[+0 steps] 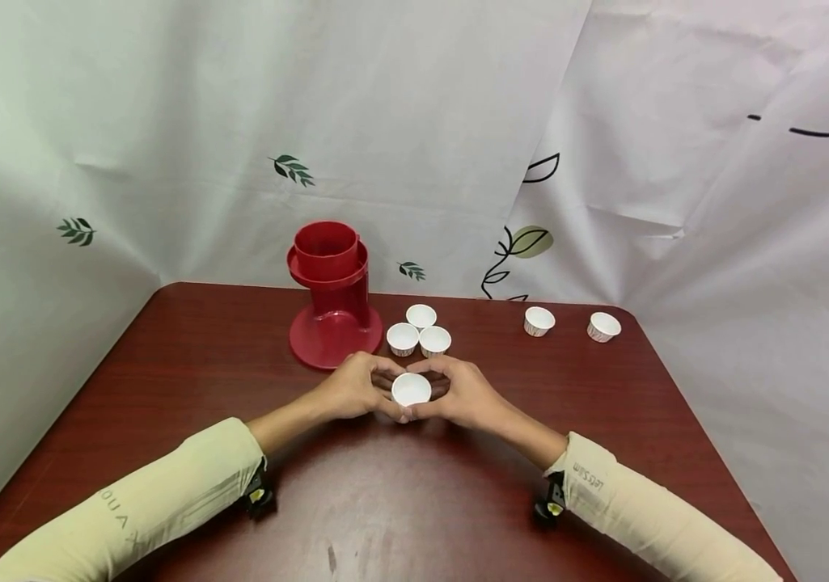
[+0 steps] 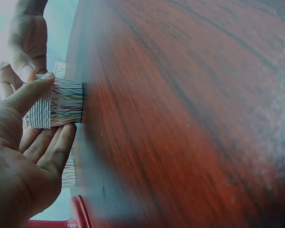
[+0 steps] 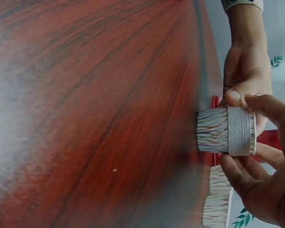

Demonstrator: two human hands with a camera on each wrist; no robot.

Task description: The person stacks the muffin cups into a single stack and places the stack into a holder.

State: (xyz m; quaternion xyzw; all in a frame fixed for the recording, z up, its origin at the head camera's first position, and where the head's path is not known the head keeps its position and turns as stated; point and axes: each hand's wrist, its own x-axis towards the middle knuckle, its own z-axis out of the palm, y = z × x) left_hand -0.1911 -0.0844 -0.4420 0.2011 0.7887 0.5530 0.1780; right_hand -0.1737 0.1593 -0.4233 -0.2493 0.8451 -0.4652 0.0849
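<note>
A white paper baking cup (image 1: pixel 411 390) stands upright at the table's middle, between both hands. My left hand (image 1: pixel 352 388) holds it from the left, thumb on the near side and fingers round the far side. From the right, my right hand (image 1: pixel 468 394) grips the same cup, its thumb tip meeting the left thumb. In the left wrist view the cup's side (image 2: pixel 66 102) shows thin coloured wavy lines and a pleated band at the rim. Its base is right at the tabletop in the right wrist view. Just beyond the hands, three similar cups (image 1: pixel 434 341) stand grouped together.
Behind my left hand stands a red plastic stand (image 1: pixel 337 327) with a wide round base and a cylindrical top. Two more paper cups (image 1: pixel 539 321) sit apart near the back right edge of the brown table (image 1: pixel 239 323). A pale patterned curtain (image 1: pixel 385 121) hangs behind.
</note>
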